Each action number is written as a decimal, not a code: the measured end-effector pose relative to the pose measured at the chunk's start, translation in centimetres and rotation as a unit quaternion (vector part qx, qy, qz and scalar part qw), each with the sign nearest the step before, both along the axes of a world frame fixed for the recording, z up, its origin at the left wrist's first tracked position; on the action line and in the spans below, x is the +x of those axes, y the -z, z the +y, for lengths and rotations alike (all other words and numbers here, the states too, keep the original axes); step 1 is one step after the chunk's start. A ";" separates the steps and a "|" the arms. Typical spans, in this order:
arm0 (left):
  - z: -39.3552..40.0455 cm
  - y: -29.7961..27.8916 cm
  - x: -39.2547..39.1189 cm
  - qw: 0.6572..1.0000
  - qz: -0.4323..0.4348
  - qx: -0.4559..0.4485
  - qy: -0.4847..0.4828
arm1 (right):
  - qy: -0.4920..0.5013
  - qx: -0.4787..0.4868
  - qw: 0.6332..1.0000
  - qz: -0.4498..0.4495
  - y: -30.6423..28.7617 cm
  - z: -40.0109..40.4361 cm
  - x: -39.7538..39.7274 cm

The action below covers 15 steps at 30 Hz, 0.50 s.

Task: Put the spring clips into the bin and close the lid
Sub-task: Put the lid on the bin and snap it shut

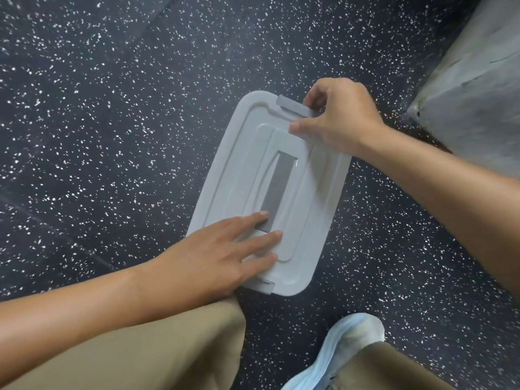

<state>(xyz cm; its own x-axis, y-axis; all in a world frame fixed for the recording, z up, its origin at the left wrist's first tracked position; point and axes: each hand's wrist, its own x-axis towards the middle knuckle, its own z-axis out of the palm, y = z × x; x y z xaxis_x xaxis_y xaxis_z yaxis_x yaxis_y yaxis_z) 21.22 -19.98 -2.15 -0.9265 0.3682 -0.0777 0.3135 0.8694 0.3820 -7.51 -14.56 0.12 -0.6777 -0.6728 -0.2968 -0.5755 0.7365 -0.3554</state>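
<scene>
Khaki knee (157, 347) and blue shoe cover (346, 350) nearest; beyond them, left hand (213, 257) spread flat, pinning lid (304, 209) onto bin on speckled floor (98, 122). Right hand (340, 116) pinching far grey latch (292, 105) (clips unseen, presumably inside). Could half-catch, popping loose if lid sits skewed

We find no readable text, label, brand, number or sign anywhere in the view. The pale grey lid (270, 190) is blank, and so is its darker centre strip (275, 190).
</scene>
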 end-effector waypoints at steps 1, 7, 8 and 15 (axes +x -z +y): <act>-0.2 -0.3 -0.2 1.000 -0.019 0.007 0.000 | 0.002 -0.012 1.000 0.007 0.1 0.1 0.2; -0.2 -2.3 -2.6 0.999 -0.030 0.007 -0.018 | -0.035 -0.060 0.997 0.013 1.2 1.6 0.3; 0.0 -2.3 -3.3 0.999 -0.027 0.013 -0.030 | -0.045 -0.070 0.997 0.006 1.3 1.9 0.3; 2.0 -2.3 -9.2 0.996 0.004 0.017 -0.085 | -0.126 -0.013 0.991 0.045 1.2 5.1 -0.6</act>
